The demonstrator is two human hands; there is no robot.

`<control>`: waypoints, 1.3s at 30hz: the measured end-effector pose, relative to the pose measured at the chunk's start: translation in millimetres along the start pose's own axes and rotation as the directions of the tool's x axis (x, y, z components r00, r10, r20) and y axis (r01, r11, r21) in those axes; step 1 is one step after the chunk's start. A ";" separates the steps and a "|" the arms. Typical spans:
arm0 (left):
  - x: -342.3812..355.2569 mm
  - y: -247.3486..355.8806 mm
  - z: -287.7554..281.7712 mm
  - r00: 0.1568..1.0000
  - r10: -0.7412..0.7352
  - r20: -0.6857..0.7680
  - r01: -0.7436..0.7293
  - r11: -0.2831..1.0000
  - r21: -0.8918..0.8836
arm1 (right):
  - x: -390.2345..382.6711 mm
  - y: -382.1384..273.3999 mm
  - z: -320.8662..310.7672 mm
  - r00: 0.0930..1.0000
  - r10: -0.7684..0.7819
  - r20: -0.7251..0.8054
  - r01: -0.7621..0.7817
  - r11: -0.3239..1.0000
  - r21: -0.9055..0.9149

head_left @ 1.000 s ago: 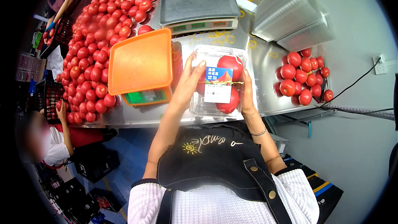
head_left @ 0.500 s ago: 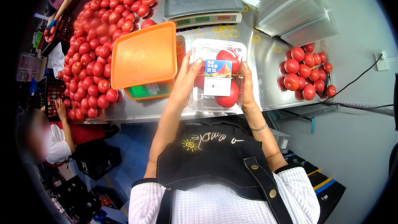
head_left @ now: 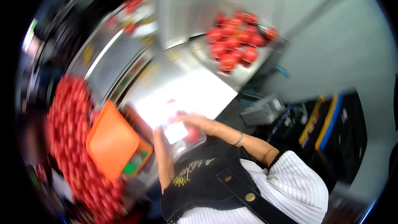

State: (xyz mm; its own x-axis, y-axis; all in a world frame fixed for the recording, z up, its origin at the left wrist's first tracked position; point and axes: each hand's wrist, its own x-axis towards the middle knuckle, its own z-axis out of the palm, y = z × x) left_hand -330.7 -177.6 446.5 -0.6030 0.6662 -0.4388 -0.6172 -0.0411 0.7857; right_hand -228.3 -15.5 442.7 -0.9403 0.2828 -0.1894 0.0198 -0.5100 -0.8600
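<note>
Close to my black apron is a clear plastic clamshell box of tomatoes [head_left: 179, 146], with a white label facing up; motion smears it. My left hand [head_left: 161, 143] grips its left side, the fingers partly hidden and blurred. My right hand [head_left: 200, 122] holds it from the far right, fingers reaching over the top by the label. Red tomatoes [head_left: 192, 134] show through the clear plastic beside the label.
An orange plastic bin [head_left: 112, 141] stands left of my hands, beside a big tomato heap [head_left: 70, 132]. Beyond are a weighing scale [head_left: 116, 64], stacked clear boxes [head_left: 176, 12] and more tomatoes [head_left: 232, 43]. Dark crates [head_left: 344, 128] are on the right.
My view has swung right, blurring the scene. The box has come nearer my apron and turned. My right hand has moved from its right side to over its far part.
</note>
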 end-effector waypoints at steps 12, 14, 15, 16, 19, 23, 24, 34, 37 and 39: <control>12.2 -86.4 81.8 0.837 -0.123 0.533 -0.452 0.393 0.801 | -379.8 -96.5 -42.2 -0.022 -0.485 -0.874 0.311 0.828 -0.467; 15.3 -98.3 61.3 0.809 -0.082 0.583 -0.539 0.293 0.790 | -461.5 -90.5 -19.2 -0.281 -0.644 -0.712 -0.021 0.746 -0.666; 20.1 -104.3 43.2 0.827 -0.093 0.554 -0.505 0.310 0.805 | -495.5 -81.0 -8.2 -0.379 -0.630 -0.677 -0.162 0.766 -0.622; 23.0 -110.0 29.3 0.849 -0.104 0.518 -0.461 0.333 0.822 | -518.8 -79.4 9.7 -0.450 -0.635 -0.628 -0.279 0.768 -0.576; -0.5 -108.7 27.2 0.705 -0.036 0.709 -0.709 -0.084 0.700 | -624.5 -18.8 27.5 -0.729 -0.468 -0.500 -0.572 0.817 0.069; -5.8 -110.8 36.0 0.715 -0.100 0.691 -0.698 -0.138 0.703 | -727.0 45.7 20.7 -0.843 -0.218 -0.491 -0.492 0.683 0.541; 3.8 -113.7 22.3 0.651 -0.059 0.756 -0.751 -0.191 0.632 | -747.0 59.2 9.6 -0.852 -0.148 -0.502 -0.468 0.646 0.603; -36.7 -90.0 22.2 0.298 -0.066 0.952 -0.649 -0.745 0.151 | -764.8 203.6 -123.2 -0.931 -0.334 0.149 -0.183 0.779 0.600; -49.4 -88.9 40.6 0.364 -0.088 0.927 -0.683 -0.702 0.202 | -809.4 276.3 -122.8 -1.000 0.017 0.018 0.020 0.978 0.208; -52.1 -98.0 46.1 0.543 -0.050 0.838 -0.720 -0.542 0.434 | -834.5 290.3 -128.4 -0.998 0.014 -0.060 0.008 0.995 0.095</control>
State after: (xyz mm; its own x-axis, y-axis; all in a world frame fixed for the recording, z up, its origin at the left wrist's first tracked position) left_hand -215.5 -173.9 412.4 0.1272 0.9880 0.0876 0.9878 -0.1341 0.0789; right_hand 605.8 -295.3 290.3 0.9591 -0.2410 0.1488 -0.0204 -0.5827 -0.8124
